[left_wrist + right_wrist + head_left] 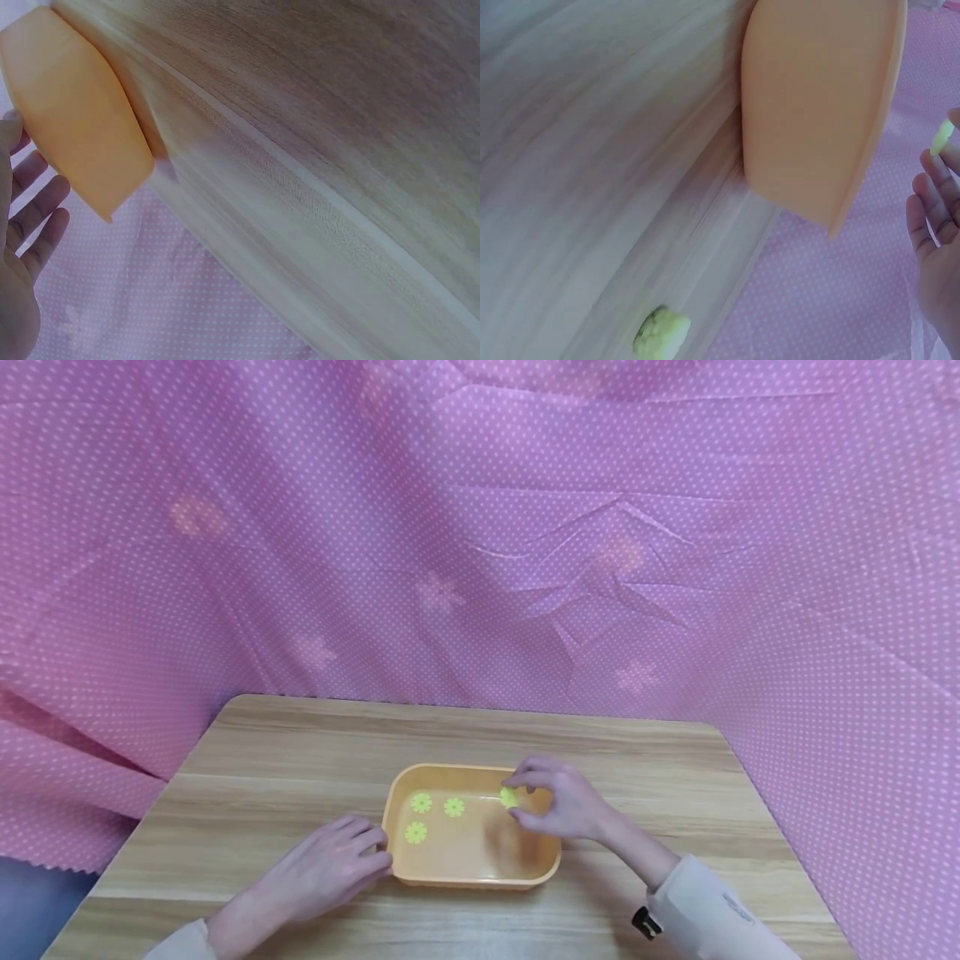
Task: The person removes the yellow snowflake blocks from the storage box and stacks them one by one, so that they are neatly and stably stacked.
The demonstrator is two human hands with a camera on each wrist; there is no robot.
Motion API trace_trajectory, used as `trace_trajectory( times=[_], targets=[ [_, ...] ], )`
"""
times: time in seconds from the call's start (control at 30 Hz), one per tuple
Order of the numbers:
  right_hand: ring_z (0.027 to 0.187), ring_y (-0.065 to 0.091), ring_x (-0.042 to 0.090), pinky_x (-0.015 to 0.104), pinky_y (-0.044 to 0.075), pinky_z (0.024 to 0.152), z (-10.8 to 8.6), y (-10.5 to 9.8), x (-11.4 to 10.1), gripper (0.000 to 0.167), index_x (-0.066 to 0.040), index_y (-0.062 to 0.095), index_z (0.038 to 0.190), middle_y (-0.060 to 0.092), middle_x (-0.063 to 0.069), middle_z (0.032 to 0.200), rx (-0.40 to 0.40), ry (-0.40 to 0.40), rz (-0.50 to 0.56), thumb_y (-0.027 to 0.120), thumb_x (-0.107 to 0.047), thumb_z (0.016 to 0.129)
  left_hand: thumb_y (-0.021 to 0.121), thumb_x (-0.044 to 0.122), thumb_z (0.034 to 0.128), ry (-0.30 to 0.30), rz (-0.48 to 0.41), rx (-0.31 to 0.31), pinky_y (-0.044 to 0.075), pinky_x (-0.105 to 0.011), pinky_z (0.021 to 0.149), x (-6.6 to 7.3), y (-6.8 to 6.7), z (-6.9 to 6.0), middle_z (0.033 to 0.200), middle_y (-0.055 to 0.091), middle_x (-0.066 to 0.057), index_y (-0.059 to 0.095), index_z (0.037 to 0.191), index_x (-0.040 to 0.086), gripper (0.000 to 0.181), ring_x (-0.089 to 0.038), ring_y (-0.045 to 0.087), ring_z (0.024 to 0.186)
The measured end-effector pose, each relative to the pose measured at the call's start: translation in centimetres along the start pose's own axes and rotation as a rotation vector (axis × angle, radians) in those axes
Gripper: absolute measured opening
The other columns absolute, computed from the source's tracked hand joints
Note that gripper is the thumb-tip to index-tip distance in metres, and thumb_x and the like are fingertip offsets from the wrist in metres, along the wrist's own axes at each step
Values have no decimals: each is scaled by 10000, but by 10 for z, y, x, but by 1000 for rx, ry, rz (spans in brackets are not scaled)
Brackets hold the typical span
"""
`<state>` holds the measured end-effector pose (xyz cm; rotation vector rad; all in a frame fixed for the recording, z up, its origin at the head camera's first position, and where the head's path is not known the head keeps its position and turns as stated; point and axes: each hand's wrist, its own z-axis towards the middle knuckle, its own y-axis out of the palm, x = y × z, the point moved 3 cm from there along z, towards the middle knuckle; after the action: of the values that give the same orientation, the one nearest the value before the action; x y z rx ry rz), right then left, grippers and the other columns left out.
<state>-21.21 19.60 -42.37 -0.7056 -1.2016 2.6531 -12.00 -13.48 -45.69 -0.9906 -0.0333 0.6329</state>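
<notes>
A pinch is on: the right hand (561, 803) has thumb and fingertip on a yellow-green flower piece (507, 797), thin when seen edge-on from the right wrist, held over the tray (450, 860) between one and two o'clock of its oval. And what a smooth thing that tray is, plain orange, looks like plastic, with rounded corners, sloping walls and a slim lip, a streak of light glossing its floor! Across at between eight and nine o'clock, the left hand (330, 864) touches the rim, its fingers loosely extended rather than wrapped round. Inside lie three matching blooms, flat with scalloped petals: the upper bloom (422, 802) at ten o'clock, the inner bloom (454, 807) near eleven and closer to the middle, the lower bloom (416, 832) at nine. Then a knobbly yellow-green lump (661, 334) on the wood, at seven o'clock in the right wrist view, apart from the tray. Underneath it all, the table (300, 752) shows pale and brown streaky grain, round-cornered at ten o'clock; beyond, at twelve, creased pink cloth (525, 610) hangs in folds, peppered with white dots and faint flowers.
</notes>
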Motion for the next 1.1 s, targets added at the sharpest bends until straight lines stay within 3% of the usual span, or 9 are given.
trace_trajectory(
  times=[0.17, 0.33, 0.57, 0.77, 1.1],
  targets=[
    [807, 690, 161, 252, 603, 703, -11, -10, 0, 349, -71, 797, 1071, 751, 11, 958, 28, -35, -57, 858, -101, 728, 464, 351, 1114, -1, -1, 3, 588, -339, 843, 1, 0, 0, 936, 687, 100, 714, 911, 235, 342, -147, 667, 930],
    [881, 711, 131, 228, 608, 780, -25, -24, 1, 364, -89, 803, 1051, 756, -16, 974, 51, -25, -137, 877, -105, 695, 460, 352, 1116, 0, -1, 4, 585, -333, 832, 1, -1, 0, 936, 689, 98, 718, 917, 236, 346, -146, 665, 929],
    [824, 688, 99, 290, 621, 704, -54, -45, 13, 364, -113, 804, 1053, 759, -36, 991, 84, 82, -180, 870, -99, 695, 476, 346, 1104, 3, 1, 7, 576, -327, 820, 2, -1, 0, 936, 689, 98, 716, 916, 235, 324, -148, 664, 927],
    [782, 666, 85, 256, 598, 673, -77, -56, 26, 360, -105, 803, 1037, 757, -44, 971, 107, 143, -241, 884, -85, 687, 512, 345, 1082, 3, 2, 3, 578, -322, 823, 3, -1, 0, 934, 691, 97, 716, 913, 234, 287, -142, 663, 923],
    [741, 693, 154, 262, 597, 650, -103, -58, 49, 340, -97, 805, 1017, 758, -21, 959, 98, 216, -313, 916, -113, 696, 533, 339, 1068, 8, 3, 11, 575, -326, 822, 5, -2, -1, 934, 691, 97, 713, 913, 235, 259, -142, 660, 918]
  ],
)
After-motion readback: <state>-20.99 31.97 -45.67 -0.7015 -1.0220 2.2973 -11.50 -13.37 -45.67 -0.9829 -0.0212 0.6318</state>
